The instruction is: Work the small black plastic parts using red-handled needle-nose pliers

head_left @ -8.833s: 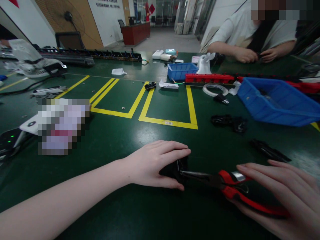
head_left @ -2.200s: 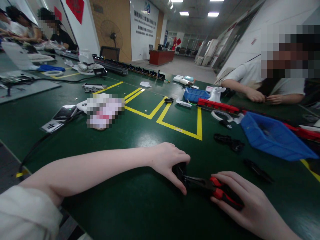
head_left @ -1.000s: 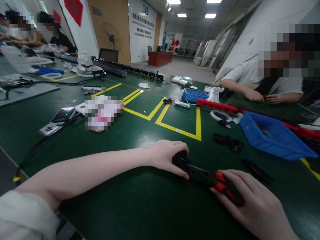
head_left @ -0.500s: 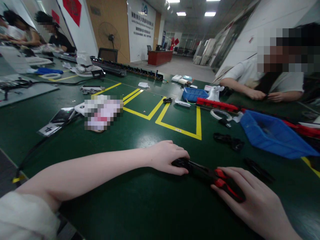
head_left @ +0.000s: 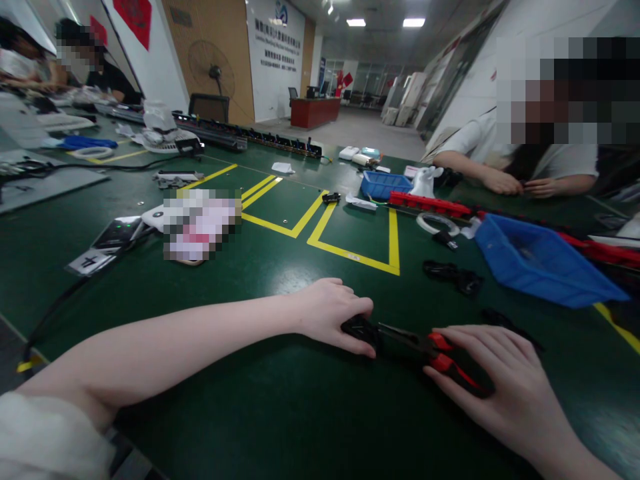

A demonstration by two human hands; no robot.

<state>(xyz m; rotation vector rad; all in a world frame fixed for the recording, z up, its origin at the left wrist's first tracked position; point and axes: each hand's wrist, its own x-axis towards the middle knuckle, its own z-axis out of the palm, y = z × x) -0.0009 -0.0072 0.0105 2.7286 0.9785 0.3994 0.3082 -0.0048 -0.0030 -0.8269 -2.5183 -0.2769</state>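
My left hand (head_left: 335, 317) is closed around a small black part (head_left: 361, 330), its thumb and fingers on either side of it. In my right hand (head_left: 495, 373) are long-nosed pliers (head_left: 440, 355) with red and black handles. The jaws point left, slightly parted, with their tips beside the black part. Whether the tips touch it is hard to tell. Both hands are low over the green table (head_left: 280, 413).
A blue bin (head_left: 545, 263) stands at the right, near black cable bundles (head_left: 453, 277) and a red strip (head_left: 430, 204). A phone (head_left: 200, 230) lies at the left. Across the table sits a person (head_left: 510, 153).
The pliers' jaws look a little more parted, and their tips are slightly farther from my left hand. The whole view has shifted slightly.
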